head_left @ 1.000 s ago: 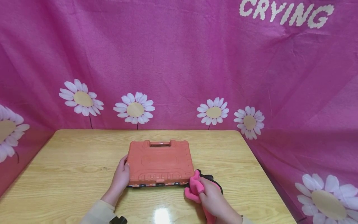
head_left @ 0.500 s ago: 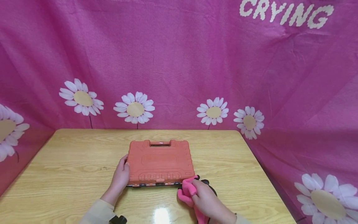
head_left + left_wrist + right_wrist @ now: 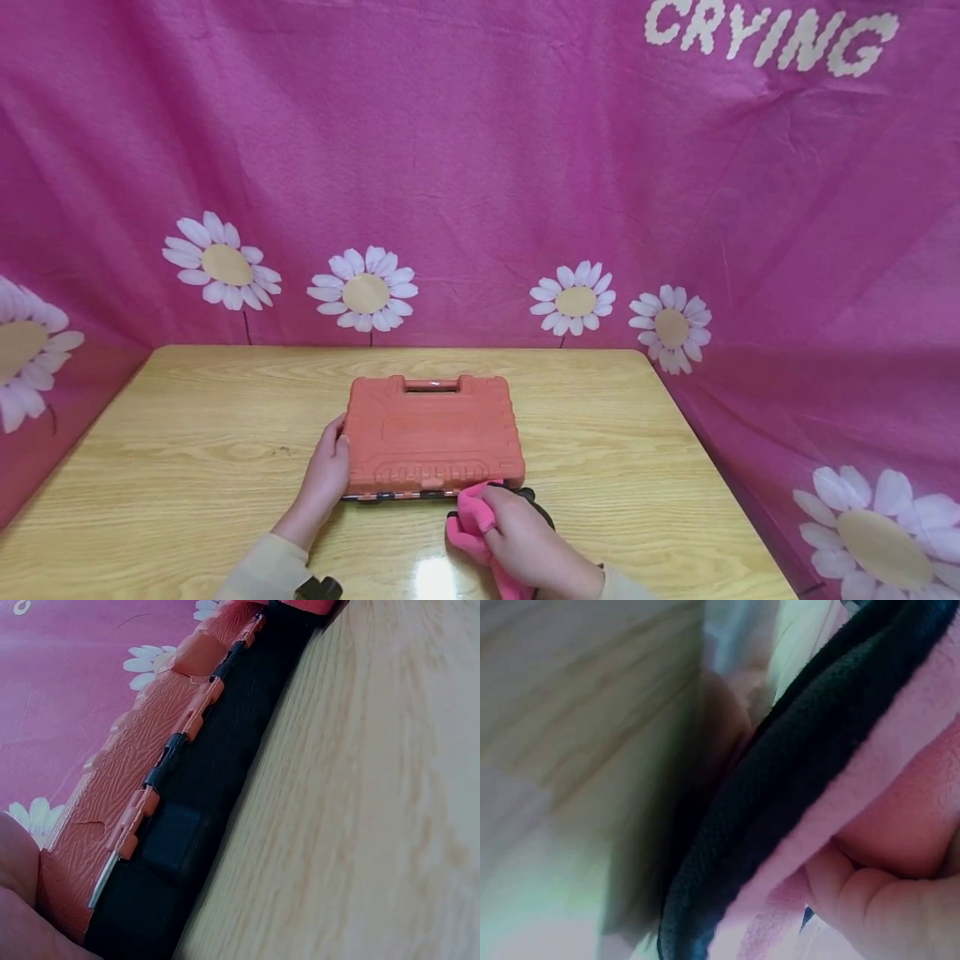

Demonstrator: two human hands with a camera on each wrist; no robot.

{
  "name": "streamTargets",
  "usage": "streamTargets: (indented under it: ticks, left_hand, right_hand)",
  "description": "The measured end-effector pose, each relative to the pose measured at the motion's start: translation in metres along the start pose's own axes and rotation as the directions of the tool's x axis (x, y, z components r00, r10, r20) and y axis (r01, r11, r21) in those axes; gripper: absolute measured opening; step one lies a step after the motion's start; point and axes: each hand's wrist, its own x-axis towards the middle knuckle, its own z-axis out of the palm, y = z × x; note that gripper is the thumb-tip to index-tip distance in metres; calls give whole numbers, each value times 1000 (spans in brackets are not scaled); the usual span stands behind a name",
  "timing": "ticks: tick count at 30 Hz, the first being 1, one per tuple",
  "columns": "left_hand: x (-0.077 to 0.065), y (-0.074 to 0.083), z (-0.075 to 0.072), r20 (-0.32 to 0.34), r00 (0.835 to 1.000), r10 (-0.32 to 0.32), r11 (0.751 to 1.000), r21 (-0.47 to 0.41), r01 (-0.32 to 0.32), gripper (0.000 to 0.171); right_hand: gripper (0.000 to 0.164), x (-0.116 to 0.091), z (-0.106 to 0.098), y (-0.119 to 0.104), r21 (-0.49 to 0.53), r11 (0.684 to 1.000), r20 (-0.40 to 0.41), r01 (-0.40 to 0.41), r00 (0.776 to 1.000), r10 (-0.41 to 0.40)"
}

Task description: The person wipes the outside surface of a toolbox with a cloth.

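Note:
An orange-red plastic carrying case with a black base lies closed on the wooden table, its handle pointing away from me. My left hand holds the case by its left side. In the left wrist view, the long hinged side of the case shows, with fingers at its near corner. A bunched pink cloth with black edging is gripped in my right hand against the front hinged side, right of the middle. Close up in the right wrist view, the cloth hides most of that contact.
The wooden table extends around the case on all sides. Behind it and to both sides hangs a magenta curtain printed with white daisies. A black device sits at the left cuff.
My right hand has slid the pink cloth leftward along the front side of the case, from its right corner toward the middle. The left hand and the case have stayed in place.

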Motion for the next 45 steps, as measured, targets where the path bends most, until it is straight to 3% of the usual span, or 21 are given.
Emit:
streamTargets:
  ticks: [6,19,35,45]
  left_hand:
    - [0,-1,-1,13,1000,-17,1000,-3,17,53]
    - [1,-1,-1,10,1000,-14,1000,-5,14,53]
    - [1,-2,0,2,1000,10,1000,-4,-10,52]
    - [0,-2,-1,5,1000,16,1000,-6,-16,51]
  right_hand:
    - [22,9,11,-12,3,1000,35,-14,999,14]
    - [26,26,28,-35,-1,998,126,57,990,-56]
    - [16,50,53,-64,-107,968,155,226,966,-208]
    - [14,60,58,-74,-150,954,198,261,953,-230]
